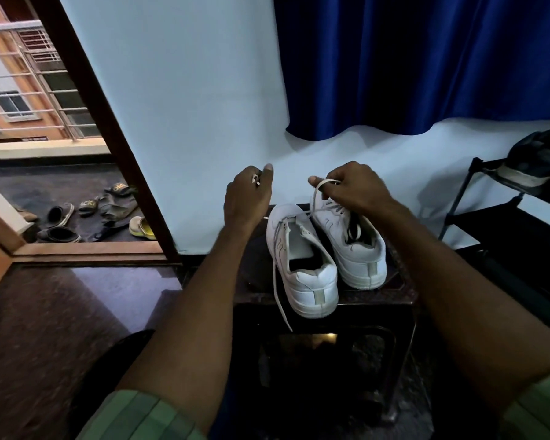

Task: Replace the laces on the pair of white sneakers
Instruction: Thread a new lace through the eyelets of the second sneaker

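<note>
Dark desk [400, 289] at frame centre carries the two white sneakers [302, 265], heels toward the camera, long axes running away. Both hands sit above the toes: right hand [353, 188] pinches the lace [315, 198] rising from the eyelets; left hand [248, 195] is curled round a lace end. Left-in-frame sneaker is nearer the left hand.

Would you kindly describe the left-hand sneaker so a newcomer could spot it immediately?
Find the dark stool below the blue curtain; two white sneakers stand on it, heels toward the camera. It is the left sneaker: unlike its neighbour, a loose lace trails over the stool's front edge.
</note>
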The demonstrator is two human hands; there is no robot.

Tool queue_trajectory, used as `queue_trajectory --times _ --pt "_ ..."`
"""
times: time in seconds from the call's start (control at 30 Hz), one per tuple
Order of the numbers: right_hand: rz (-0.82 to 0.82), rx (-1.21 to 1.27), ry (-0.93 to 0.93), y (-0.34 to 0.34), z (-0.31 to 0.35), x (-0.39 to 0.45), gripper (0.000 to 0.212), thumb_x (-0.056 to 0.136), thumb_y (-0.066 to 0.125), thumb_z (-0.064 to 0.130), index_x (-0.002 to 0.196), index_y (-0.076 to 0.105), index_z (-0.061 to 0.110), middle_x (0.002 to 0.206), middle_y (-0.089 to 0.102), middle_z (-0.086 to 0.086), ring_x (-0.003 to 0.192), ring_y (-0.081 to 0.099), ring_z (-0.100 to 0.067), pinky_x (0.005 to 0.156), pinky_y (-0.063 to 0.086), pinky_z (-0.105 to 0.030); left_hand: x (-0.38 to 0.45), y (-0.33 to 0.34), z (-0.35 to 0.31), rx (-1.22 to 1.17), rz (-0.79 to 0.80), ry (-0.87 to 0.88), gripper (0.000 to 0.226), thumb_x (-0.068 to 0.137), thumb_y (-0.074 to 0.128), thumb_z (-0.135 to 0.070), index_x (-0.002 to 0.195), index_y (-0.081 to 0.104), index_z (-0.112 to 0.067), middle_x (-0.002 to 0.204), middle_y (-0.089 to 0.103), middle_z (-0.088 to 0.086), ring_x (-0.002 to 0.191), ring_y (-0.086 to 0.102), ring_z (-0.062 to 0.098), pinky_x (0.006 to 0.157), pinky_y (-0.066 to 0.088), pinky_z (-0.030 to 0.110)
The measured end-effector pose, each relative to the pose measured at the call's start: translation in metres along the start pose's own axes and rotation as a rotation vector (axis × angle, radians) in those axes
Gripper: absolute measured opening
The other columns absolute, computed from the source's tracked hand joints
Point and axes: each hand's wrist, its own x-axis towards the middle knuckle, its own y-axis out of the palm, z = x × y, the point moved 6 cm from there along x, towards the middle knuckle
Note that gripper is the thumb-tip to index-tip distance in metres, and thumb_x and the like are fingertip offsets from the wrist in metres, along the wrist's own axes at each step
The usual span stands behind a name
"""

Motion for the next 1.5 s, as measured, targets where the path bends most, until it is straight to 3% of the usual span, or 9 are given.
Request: queue_trajectory --times 0.1,0.23,0.37,0.43,0.53,0.7,0.9,1.17,1.5 --pt "0.024 -0.347 -0.059 -0.007 -0.003 0.003 0.027 0.081 0.076 0.060 0.079 0.076 0.033 0.074 0.066 0.011 0.079 0.062 -0.018 0.070 0.040 -0.030 -0.002 -0.004 -0.002 0.318 0.067 0.037 0.045 0.098 0.053 -0.063 0.096 0.071 -0.021 0.099 0.073 0.005 0.096 0.066 0.031 0.076 0.043 0.034" --pt "0.149 -0.309 -0.113 0.004 -0.001 -0.002 0.014 0.078 0.078 0.033 0.092 0.082 0.036 0.076 0.064 0.012 0.086 0.067 -0.019 0.073 0.043 -0.028 -0.014 0.009 0.010 0.592 0.351 -0.007 0.057 0.090 0.065 -0.066 0.116 0.072 -0.016 0.126 0.069 0.011 0.119 0.064 0.034 0.088 0.046 0.036" --pt "0.172 -0.312 -0.153 0.018 0.004 -0.003 0.015 0.076 0.078 0.026 0.088 0.080 0.034 0.081 0.072 0.006 0.085 0.067 -0.020 0.072 0.041 -0.027 -0.009 0.017 0.011 0.256 0.373 -0.026 0.055 0.089 0.073 -0.054 0.056 0.049 -0.017 0.059 0.051 0.000 0.061 0.055 0.020 0.067 0.037 0.029" --pt "0.145 -0.354 -0.176 0.022 0.006 -0.002 0.014 0.077 0.079 0.028 0.090 0.081 0.032 0.084 0.073 0.004 0.088 0.067 -0.021 0.074 0.039 -0.028 -0.006 0.011 0.004 -0.112 0.267 -0.063 0.056 0.089 0.075 -0.044 0.056 0.040 -0.016 0.055 0.034 0.002 0.054 0.035 0.020 0.062 0.033 0.031" --pt "0.165 -0.363 -0.176 0.028 0.006 0.000 0.012 0.079 0.075 0.030 0.090 0.081 0.030 0.076 0.064 0.010 0.087 0.067 -0.020 0.077 0.038 -0.029 -0.002 -0.002 0.002 -0.435 0.137 -0.183 0.046 0.094 0.071 -0.047 0.068 0.058 -0.011 0.066 0.046 0.008 0.058 0.039 0.019 0.063 0.038 0.032" --pt "0.252 -0.031 -0.039 0.028 0.003 0.002 0.037 0.082 0.061 0.039 0.070 0.072 0.005 0.058 0.063 -0.005 0.059 0.055 -0.017 0.062 0.043 -0.032 -0.006 0.007 0.012 0.039 0.266 0.011 0.066 0.094 0.059 -0.060 0.063 0.054 -0.002 0.064 0.066 0.015 0.060 0.062 0.031 0.066 0.053 0.040" --pt "0.161 -0.201 -0.196 0.043 0.021 0.004 0.016 0.089 0.073 0.034 0.104 0.079 0.031 0.093 0.074 0.006 0.092 0.065 -0.016 0.090 0.048 -0.039 -0.010 0.005 -0.002 -0.272 0.348 -0.076 0.045 0.097 0.067 -0.045 0.067 0.055 -0.013 0.055 0.046 0.000 0.045 0.036 0.013 0.047 0.029 0.023" --pt "0.148 -0.183 -0.240 0.074 0.031 0.014 0.004 0.089 0.073 0.018 0.087 0.073 0.022 0.093 0.058 0.003 0.094 0.060 -0.020 0.079 0.046 -0.034 -0.020 0.005 -0.006 -0.404 0.467 -0.197 0.033 0.098 0.065 -0.035 0.071 0.064 -0.015 0.056 0.052 -0.002 0.046 0.035 0.010 0.047 0.028 0.023" --pt "0.164 -0.150 -0.184 0.082 0.026 0.016 0.012 0.090 0.067 0.009 0.090 0.065 0.021 0.098 0.068 -0.001 0.093 0.065 -0.023 0.081 0.054 -0.040 -0.025 0.004 -0.005 -0.383 0.532 -0.247 0.027 0.096 0.061 -0.031 0.074 0.063 -0.015 0.059 0.058 0.002 0.046 0.037 0.012 0.043 0.030 0.021"
